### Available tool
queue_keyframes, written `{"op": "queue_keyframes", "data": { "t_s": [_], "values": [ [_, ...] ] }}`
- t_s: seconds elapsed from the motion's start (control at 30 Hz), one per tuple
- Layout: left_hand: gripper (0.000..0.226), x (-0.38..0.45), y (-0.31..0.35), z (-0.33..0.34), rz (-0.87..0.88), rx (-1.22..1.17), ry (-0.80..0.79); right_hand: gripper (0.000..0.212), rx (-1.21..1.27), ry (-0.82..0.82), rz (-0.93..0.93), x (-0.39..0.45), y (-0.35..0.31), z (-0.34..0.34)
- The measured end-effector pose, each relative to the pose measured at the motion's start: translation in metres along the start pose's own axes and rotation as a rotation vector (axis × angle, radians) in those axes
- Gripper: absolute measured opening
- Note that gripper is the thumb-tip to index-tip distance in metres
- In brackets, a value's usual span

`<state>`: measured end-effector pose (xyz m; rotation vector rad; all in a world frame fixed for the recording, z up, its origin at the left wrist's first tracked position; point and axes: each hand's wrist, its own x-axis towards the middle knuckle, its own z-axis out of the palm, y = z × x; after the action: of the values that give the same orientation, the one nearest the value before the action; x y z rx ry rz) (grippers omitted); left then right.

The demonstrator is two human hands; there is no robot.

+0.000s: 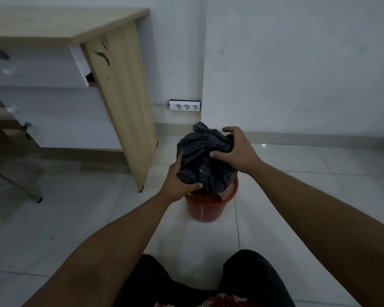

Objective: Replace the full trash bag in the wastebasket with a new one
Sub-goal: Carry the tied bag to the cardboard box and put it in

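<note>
A bulging black trash bag (203,160) rises out of a small red perforated wastebasket (208,207) that stands on the white tiled floor. My left hand (177,180) grips the bag's lower left side, with a bunched knot of plastic between its fingers. My right hand (235,149) clamps over the bag's upper right side. The bottom of the bag still sits inside the basket, whose rim shows at the front and right. No new bag is visible.
A wooden desk (120,96) with an open drawer stands to the left, its side panel close to the basket. A white power strip (185,105) is on the wall behind. My dark-clothed knees (208,278) are at the bottom. A metal chair leg (20,187) is at left.
</note>
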<state>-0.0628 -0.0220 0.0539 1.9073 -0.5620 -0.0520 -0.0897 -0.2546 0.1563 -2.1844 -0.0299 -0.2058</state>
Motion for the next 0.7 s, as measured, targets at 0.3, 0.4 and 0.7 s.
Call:
{"op": "queue_keyframes", "data": {
  "t_s": [0.3, 0.4, 0.7],
  "values": [
    [0.086, -0.076, 0.036, -0.02, 0.032, -0.085, 0.048, 0.074, -0.12, 0.089, -0.241, -0.077, -0.012, -0.001],
    [0.095, -0.089, 0.043, -0.029, -0.001, -0.117, 0.045, 0.085, -0.219, 0.176, -0.321, -0.086, -0.014, 0.018],
    [0.124, -0.132, 0.091, -0.093, -0.231, -0.157, -0.063, 0.099, 0.083, -0.218, -0.151, -0.098, -0.095, 0.05]
  ]
}}
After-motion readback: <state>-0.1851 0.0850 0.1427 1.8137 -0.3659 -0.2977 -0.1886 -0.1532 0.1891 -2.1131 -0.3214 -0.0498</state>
